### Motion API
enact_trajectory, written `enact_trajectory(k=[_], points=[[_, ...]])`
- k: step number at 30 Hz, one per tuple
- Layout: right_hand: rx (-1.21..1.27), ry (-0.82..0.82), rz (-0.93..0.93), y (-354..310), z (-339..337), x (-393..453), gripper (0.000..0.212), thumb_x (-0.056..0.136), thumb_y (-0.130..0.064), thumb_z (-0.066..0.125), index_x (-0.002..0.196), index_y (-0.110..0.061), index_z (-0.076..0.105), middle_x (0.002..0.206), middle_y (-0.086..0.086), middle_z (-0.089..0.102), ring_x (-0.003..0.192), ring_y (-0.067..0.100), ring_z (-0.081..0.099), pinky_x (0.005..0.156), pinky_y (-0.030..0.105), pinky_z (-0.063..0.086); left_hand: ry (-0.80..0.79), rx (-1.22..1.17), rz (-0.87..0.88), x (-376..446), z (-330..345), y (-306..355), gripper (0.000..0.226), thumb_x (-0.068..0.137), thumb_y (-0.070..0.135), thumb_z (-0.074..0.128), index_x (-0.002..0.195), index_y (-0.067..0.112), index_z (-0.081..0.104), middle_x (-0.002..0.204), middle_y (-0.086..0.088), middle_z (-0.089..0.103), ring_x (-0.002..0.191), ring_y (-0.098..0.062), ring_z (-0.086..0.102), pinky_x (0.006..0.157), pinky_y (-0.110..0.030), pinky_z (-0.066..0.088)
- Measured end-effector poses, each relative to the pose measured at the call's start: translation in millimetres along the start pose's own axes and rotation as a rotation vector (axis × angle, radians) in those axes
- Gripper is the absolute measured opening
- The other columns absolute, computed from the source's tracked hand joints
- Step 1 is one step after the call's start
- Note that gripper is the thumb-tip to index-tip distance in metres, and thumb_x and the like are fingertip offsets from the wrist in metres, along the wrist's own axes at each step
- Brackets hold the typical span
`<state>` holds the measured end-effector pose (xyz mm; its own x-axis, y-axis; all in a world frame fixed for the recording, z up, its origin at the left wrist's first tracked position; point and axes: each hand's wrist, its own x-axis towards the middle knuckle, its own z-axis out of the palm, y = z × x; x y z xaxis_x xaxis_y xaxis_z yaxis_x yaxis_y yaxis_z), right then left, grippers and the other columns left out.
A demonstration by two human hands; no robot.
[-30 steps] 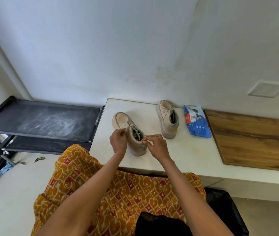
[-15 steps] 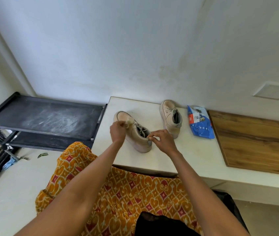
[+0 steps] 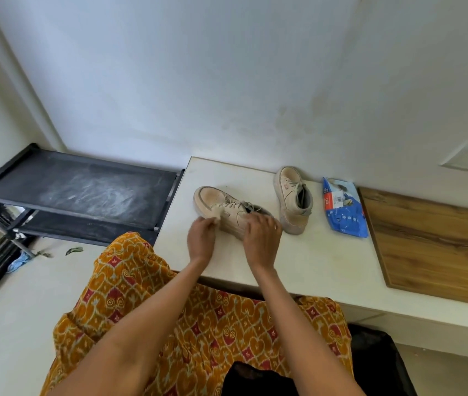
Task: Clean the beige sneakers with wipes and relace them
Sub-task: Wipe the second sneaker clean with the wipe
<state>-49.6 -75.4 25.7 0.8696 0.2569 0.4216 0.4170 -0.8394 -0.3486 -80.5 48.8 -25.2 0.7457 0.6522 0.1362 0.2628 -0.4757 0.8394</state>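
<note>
Near beige lace-up sneaker (image 3: 227, 208) lies on the white stone counter (image 3: 313, 261), toe toward 10 o'clock, laces threaded. Left hand (image 3: 201, 238) pinches a pale crumpled wipe (image 3: 216, 215) against the shoe's near side. Right hand (image 3: 261, 234) is closed over the heel end, gripping the shoe. Second beige sneaker (image 3: 293, 200) stands at 2 o'clock from the first, apart from it. Blue plastic wipes packet (image 3: 343, 210) lies just beside that shoe, at its 3 o'clock, next to a brown wooden board (image 3: 433, 241).
</note>
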Motion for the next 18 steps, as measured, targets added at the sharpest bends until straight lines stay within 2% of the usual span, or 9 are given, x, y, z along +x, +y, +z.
enact_trajectory(k=[3, 5, 8, 11, 15, 18], points=[[-0.069, -0.071, 0.048, 2.5, 0.2, 19.3, 0.014, 0.086, -0.019, 0.062, 0.097, -0.02, 0.071, 0.093, -0.001, 0.072, 0.094, 0.023, 0.058, 0.088, 0.039, 0.038, 0.111, -0.082, -0.125, 25.6, -6.8, 10.3, 0.022, 0.09, 0.014, 0.061, 0.106, 0.002, 0.069, 0.088, -0.01, 0.066, 0.078, -0.02, 0.059, 0.071, -0.022, 0.044], [-0.072, -0.135, 0.065, 3.0, 2.8, 24.1, 0.016, 0.089, -0.023, 0.058, 0.097, -0.022, 0.072, 0.095, -0.002, 0.072, 0.096, 0.023, 0.054, 0.089, 0.038, 0.034, 0.097, -0.11, -0.146, 37.4, -1.1, 24.3, 0.021, 0.089, 0.01, 0.06, 0.106, 0.004, 0.07, 0.092, -0.011, 0.067, 0.083, -0.022, 0.059, 0.072, -0.02, 0.04], [-0.061, -0.139, 0.085, 6.3, 5.2, 23.2, 0.014, 0.089, -0.022, 0.059, 0.091, -0.023, 0.072, 0.092, -0.003, 0.071, 0.094, 0.023, 0.053, 0.089, 0.037, 0.032, 0.019, -0.11, -0.056, 36.0, 16.8, 43.7, 0.021, 0.088, 0.007, 0.056, 0.103, 0.006, 0.071, 0.089, -0.01, 0.064, 0.082, -0.023, 0.058, 0.07, -0.027, 0.043], [-0.058, -0.094, 0.046, 11.1, 6.6, 20.9, 0.01, 0.086, -0.022, 0.063, 0.088, -0.024, 0.073, 0.087, -0.004, 0.072, 0.089, 0.023, 0.054, 0.089, 0.038, 0.034, 0.01, -0.109, 0.081, 17.1, 24.7, 37.8, 0.018, 0.087, 0.003, 0.058, 0.099, 0.005, 0.071, 0.086, -0.008, 0.061, 0.081, -0.022, 0.057, 0.071, -0.033, 0.047], [-0.042, -0.034, 0.016, 15.1, 11.7, 19.3, 0.007, 0.083, -0.024, 0.067, 0.086, -0.026, 0.073, 0.081, -0.006, 0.072, 0.084, 0.021, 0.055, 0.089, 0.037, 0.031, -0.08, 0.076, 0.291, 20.4, 10.0, 5.1, 0.015, 0.083, 0.0, 0.062, 0.094, 0.006, 0.072, 0.086, -0.007, 0.064, 0.081, -0.023, 0.056, 0.066, -0.034, 0.048], [-0.045, -0.03, 0.019, 15.2, 11.5, 19.4, 0.005, 0.082, -0.024, 0.069, 0.084, -0.025, 0.074, 0.081, -0.006, 0.072, 0.083, 0.022, 0.056, 0.091, 0.04, 0.034, -0.038, 0.152, 0.187, 51.5, 0.2, -4.6, 0.019, 0.085, 0.004, 0.06, 0.098, 0.008, 0.073, 0.083, -0.01, 0.064, 0.083, -0.029, 0.054, 0.064, -0.034, 0.043]])
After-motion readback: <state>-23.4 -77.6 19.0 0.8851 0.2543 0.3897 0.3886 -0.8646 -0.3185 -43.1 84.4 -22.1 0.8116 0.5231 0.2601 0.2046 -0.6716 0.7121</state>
